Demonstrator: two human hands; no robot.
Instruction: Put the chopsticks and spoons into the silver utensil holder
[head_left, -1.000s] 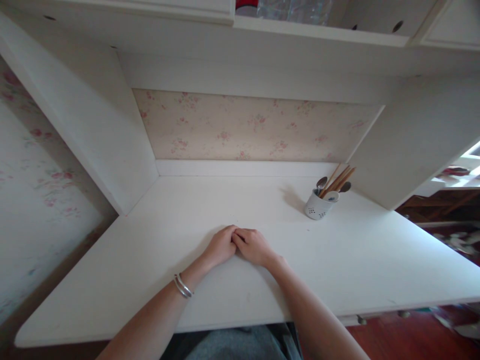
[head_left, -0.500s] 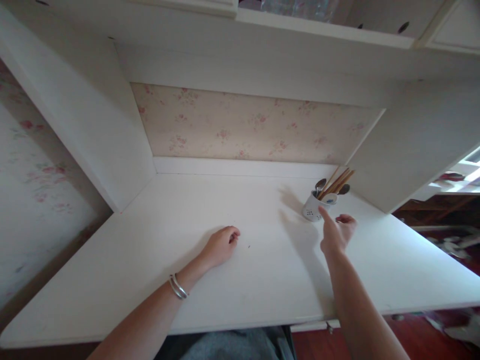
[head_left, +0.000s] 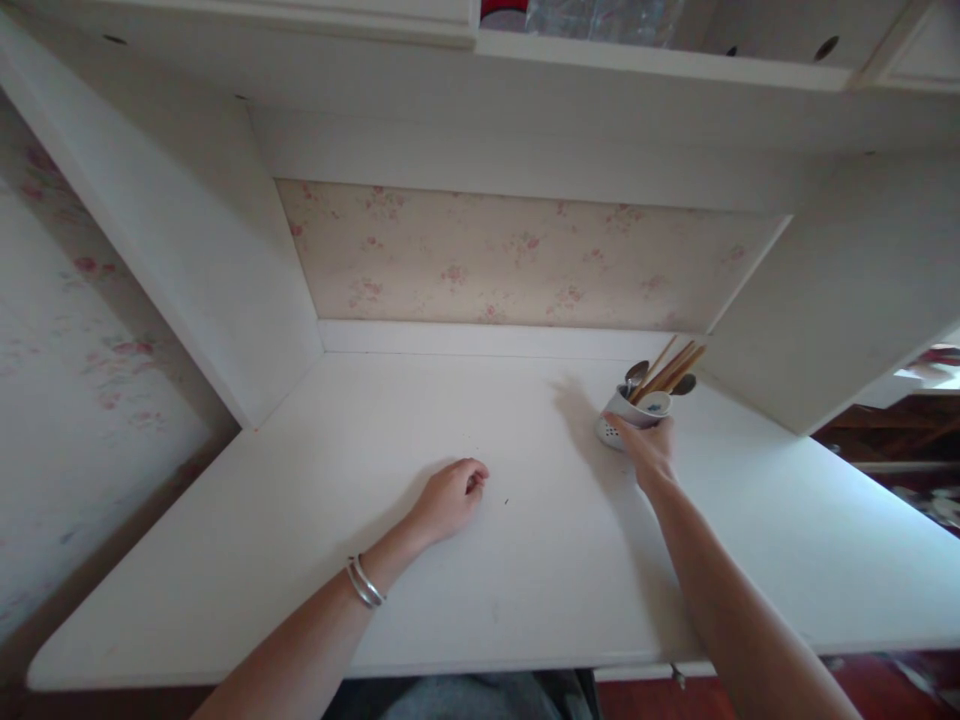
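Observation:
A white utensil holder point(head_left: 609, 432) with small holes in its side stands at the back right of the white desk point(head_left: 420, 400). Wooden chopsticks point(head_left: 666, 372), a few metal spoons point(head_left: 637, 372) and a white ceramic spoon point(head_left: 657, 402) stick up out of it. My right hand point(head_left: 646, 446) is wrapped around the holder's near side, thumb on the left; the far fingertips are hidden. My left hand point(head_left: 452, 497) rests on the desk near the middle, fingers curled in, with nothing visible in them. Two silver bangles point(head_left: 365, 582) circle the left wrist.
White side panels rise at the left point(head_left: 187, 230) and right point(head_left: 847, 300) of the desk. Overhead, an open shelf point(head_left: 660, 62) holds clear plastic items point(head_left: 600, 18). A tiny dark speck point(head_left: 506, 501) lies beside my left hand.
My right hand has moved forward and left from beside the utensil holder and closed around it. My left hand stays in place; the view has shifted slightly.

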